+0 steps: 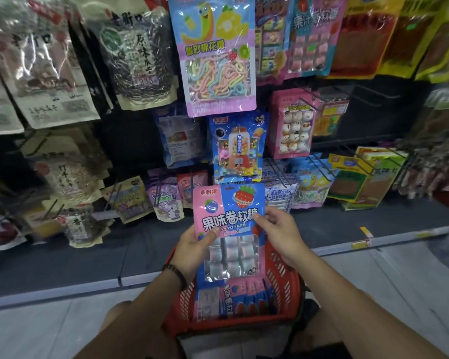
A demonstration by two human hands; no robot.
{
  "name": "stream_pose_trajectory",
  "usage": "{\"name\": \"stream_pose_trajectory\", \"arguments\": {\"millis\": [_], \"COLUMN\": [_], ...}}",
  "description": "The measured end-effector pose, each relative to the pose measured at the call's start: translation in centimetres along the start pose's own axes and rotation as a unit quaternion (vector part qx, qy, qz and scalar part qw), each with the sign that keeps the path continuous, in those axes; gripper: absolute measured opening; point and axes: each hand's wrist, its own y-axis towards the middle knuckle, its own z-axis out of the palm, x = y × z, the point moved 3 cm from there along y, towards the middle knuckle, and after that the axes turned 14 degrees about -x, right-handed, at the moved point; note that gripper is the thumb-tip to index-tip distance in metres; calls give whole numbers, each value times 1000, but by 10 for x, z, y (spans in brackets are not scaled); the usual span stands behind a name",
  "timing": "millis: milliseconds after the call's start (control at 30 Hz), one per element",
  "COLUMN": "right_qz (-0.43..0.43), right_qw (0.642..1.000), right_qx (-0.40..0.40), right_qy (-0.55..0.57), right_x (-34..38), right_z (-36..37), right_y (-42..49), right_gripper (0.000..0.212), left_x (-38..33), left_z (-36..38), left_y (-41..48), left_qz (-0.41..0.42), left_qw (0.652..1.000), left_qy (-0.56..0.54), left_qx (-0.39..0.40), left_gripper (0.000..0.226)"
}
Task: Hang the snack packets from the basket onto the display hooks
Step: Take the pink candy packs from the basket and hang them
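The left hand (pixel 195 246), a dark bead bracelet (pixel 175 271) on its wrist, pinches the left edge of a pink-and-blue plastic snack packet with a clear window (pixel 228 218), thumb on the front. The packet is held upright above the red plastic mesh basket (pixel 283 279), its top just below a hanging blue gumball-machine packet (pixel 237 149). The right hand (pixel 279 235) grips its right edge. More matching packets (pixel 244 297) lie in the basket; dark wire display hooks (pixel 279 172) stick out further right.

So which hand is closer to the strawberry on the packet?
Right. The right hand pinches the right edge of the packet, just below the strawberry. The left hand grips the left edge lower down, farther from it.
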Motion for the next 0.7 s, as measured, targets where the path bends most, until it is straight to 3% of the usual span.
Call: {"name": "stream_pose_trajectory", "arguments": {"millis": [200,300,367,467,700], "right_qz": [-11,-32,-37,-12,46], "right_qw": [999,999,997,996,997], "right_qx": [-35,-44,-57,-72,-50], "right_qy": [18,-3,-20,-45,43], "right_x": [-6,-12,-21,-41,-78], "right_z": [4,4,7,13,25], "right_y": [15,27,38,58,97], "right_gripper": [5,7,4,15,18], "left_x": [1,8,10,17,50], "left_z": [-3,-1,4,18,56], "left_y": [22,40,51,72,123], "left_qz": [60,90,104,81,46], "left_qw": [992,976,969,978,993], "left_qy": [91,164,178,147,92], "left_qx": [-63,-111,-137,-127,-54], "left_gripper": [13,36,27,16,7]}}
